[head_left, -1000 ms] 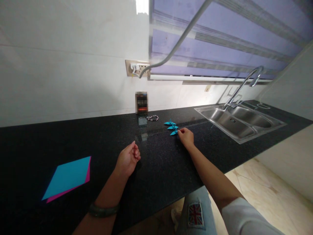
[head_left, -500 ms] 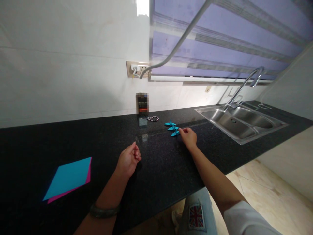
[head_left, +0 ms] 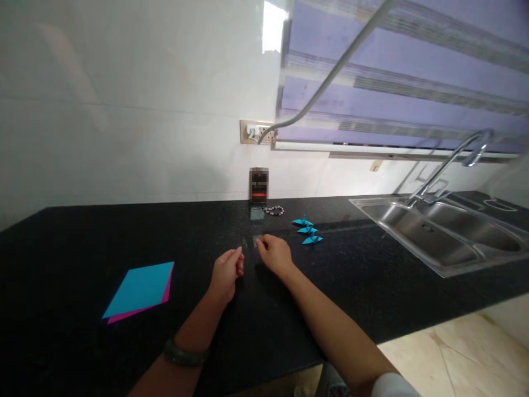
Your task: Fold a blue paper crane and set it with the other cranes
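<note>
countertop (head_left: 372, 275), black, speckled and glossy, runs along a pale tiled wall, with a steel double-bowl sink (head_left: 446, 242) set into its right part. three small blue paper cranes (head_left: 307, 230) stand left of the sink, lined up close together in a short slanting row, pointed wings spread; neither hand touches them. on the side of the cranes away from the sink is the person's right hand (head_left: 275, 255), its fingers curled in and loosely closed, thumb toward the other hand. nothing shows in its grasp, though the inside of the curl is hidden. farther left from the sink, just beside the right hand but apart from it, the left hand (head_left: 226, 274) is also loosely closed, thumb tip forward; whether anything lies within its fingers cannot be told. a dark bangle (head_left: 185, 354) circles the left wrist. farthest left of the sink, a flat blue sheet (head_left: 140, 286) lies over a pink sheet (head_left: 167, 292) whose edge peeks out. left of the sink beyond the cranes, a loop of beads (head_left: 274, 210) lies near a dark upright object (head_left: 259, 184), pixelated past recognition, by the wall. a curved chrome faucet (head_left: 448, 160) rises behind the sink.
</note>
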Demonstrator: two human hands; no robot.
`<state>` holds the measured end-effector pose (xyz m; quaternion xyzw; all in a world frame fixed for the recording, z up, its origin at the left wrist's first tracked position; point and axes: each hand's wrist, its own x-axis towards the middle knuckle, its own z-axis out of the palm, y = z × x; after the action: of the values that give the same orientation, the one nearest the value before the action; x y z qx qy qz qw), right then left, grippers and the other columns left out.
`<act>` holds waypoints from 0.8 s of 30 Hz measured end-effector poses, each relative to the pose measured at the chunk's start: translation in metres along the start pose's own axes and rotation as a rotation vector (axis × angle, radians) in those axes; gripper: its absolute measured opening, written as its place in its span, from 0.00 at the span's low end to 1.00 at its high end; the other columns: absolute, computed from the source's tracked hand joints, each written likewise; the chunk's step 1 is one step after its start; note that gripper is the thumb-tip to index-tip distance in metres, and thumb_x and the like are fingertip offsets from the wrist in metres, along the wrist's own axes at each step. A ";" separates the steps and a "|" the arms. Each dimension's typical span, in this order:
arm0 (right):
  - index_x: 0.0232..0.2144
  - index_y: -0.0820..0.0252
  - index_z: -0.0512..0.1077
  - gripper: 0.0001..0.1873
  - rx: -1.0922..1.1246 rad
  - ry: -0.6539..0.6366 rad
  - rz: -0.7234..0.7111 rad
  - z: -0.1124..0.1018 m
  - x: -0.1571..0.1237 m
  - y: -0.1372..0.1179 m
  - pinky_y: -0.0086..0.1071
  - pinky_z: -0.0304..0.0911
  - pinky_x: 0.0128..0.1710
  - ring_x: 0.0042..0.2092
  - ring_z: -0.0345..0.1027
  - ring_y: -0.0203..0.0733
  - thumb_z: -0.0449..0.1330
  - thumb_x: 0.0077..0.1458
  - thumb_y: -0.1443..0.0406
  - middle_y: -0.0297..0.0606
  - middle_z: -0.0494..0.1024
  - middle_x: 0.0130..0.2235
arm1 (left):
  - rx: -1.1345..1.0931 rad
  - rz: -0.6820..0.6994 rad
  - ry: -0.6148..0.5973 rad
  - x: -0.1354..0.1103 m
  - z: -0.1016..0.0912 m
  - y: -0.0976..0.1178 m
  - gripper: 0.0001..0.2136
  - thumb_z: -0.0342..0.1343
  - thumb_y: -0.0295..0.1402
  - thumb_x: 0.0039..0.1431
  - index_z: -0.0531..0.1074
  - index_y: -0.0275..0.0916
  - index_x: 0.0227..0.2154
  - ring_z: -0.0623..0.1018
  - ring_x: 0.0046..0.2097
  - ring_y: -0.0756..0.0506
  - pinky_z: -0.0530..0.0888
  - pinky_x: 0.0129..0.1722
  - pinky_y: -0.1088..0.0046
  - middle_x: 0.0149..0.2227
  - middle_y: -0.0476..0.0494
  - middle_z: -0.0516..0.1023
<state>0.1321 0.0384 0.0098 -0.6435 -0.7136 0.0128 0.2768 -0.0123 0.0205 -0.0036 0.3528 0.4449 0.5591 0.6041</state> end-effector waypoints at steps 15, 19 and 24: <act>0.27 0.57 0.72 0.17 0.191 -0.026 0.021 0.038 0.008 0.032 0.29 0.53 0.27 0.29 0.67 0.40 0.48 0.52 0.56 0.38 0.74 0.25 | 0.987 0.372 0.103 -0.009 -0.053 0.042 0.03 0.62 0.29 0.38 0.72 0.40 0.16 0.66 0.23 0.50 0.57 0.23 0.78 0.19 0.48 0.70; 0.27 0.56 0.72 0.16 0.212 -0.028 0.022 0.037 0.008 0.032 0.30 0.53 0.28 0.29 0.67 0.41 0.48 0.52 0.56 0.39 0.74 0.25 | 1.146 0.260 0.274 -0.012 -0.126 0.080 0.08 0.65 0.25 0.32 0.70 0.40 0.13 0.64 0.22 0.50 0.55 0.22 0.79 0.18 0.49 0.67; 0.26 0.57 0.72 0.17 0.239 -0.052 -0.004 0.039 0.008 0.030 0.30 0.54 0.28 0.29 0.67 0.41 0.48 0.52 0.55 0.39 0.74 0.24 | 1.360 -0.013 0.455 -0.015 -0.187 0.106 0.15 0.68 0.37 0.24 0.70 0.37 0.17 0.71 0.28 0.44 0.60 0.24 0.77 0.21 0.44 0.70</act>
<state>0.1428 0.0640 -0.0315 -0.6039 -0.7152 0.1140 0.3328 -0.2248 0.0058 0.0304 0.5233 0.8118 0.2140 0.1461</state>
